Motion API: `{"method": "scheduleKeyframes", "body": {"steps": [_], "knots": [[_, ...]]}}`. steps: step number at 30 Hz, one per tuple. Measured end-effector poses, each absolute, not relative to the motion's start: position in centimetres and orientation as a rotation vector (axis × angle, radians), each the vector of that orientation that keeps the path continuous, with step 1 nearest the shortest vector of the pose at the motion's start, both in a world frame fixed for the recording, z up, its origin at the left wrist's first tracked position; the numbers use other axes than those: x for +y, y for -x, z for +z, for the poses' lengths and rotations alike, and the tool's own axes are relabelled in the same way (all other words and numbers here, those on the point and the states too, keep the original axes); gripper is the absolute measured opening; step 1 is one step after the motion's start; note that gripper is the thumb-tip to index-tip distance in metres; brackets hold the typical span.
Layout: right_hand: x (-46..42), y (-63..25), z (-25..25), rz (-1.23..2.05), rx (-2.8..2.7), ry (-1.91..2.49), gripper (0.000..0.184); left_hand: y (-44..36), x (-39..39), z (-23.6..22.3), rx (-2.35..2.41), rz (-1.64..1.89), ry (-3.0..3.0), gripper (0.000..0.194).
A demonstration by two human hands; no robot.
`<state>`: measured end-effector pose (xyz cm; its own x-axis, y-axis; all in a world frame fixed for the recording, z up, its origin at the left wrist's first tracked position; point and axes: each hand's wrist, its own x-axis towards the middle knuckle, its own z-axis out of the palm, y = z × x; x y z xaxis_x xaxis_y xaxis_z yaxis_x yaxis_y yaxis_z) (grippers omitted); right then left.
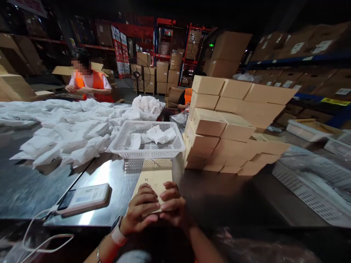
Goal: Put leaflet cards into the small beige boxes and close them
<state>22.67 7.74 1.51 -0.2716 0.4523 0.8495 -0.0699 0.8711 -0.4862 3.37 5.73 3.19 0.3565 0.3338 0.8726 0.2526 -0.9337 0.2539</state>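
A light-brown cardboard box [156,176] lies at the front of the metal table. My left hand [142,205], with a white watch strap at its wrist, grips the near left part of the box, fingers over the top and thumb at the near edge. On the near right part my right hand [174,203] holds it the same way, its fingertips close to those of the left. Small dark print shows on the lid. Just beyond the box stands a white perforated basket [148,155] with a few white packets [160,134] in it.
A tall stack of cardboard boxes [219,126] rises to the right. White bags [65,135] cover the table's far left. A phone [85,197] with a white cable lies at left. White baskets [304,191] stand far right. A person in an orange vest [94,82] works behind.
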Motion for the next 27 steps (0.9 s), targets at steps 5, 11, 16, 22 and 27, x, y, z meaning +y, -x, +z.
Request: {"method": "scheduleKeyframes", "body": {"steps": [5, 11, 16, 22, 27], "knots": [[7.3, -22.8, 2.0, 0.539, -1.794, 0.346, 0.023, -3.5, 5.6, 3.6, 0.575, 1.625, -2.593, 0.026], [6.7, -23.0, 2.2, 0.580, -1.780, 0.411, 0.024, -3.4, 5.5, 3.5, 0.598, 1.523, -2.617, 0.028], [6.7, -22.8, 2.3, 0.583, -1.786, 0.409, 0.025, -3.5, 5.4, 4.3, 0.605, 1.525, -2.632, 0.027], [7.4, -22.6, 1.6, 0.562, -1.737, 0.374, 0.023, -3.5, 5.6, 3.9, 0.628, 1.535, -2.638, 0.021], [7.0, -22.5, 0.3, 0.499, -1.629, 0.456, 0.022, -2.7, 5.4, 3.3, 0.792, 1.390, -2.727, 0.023]]}}
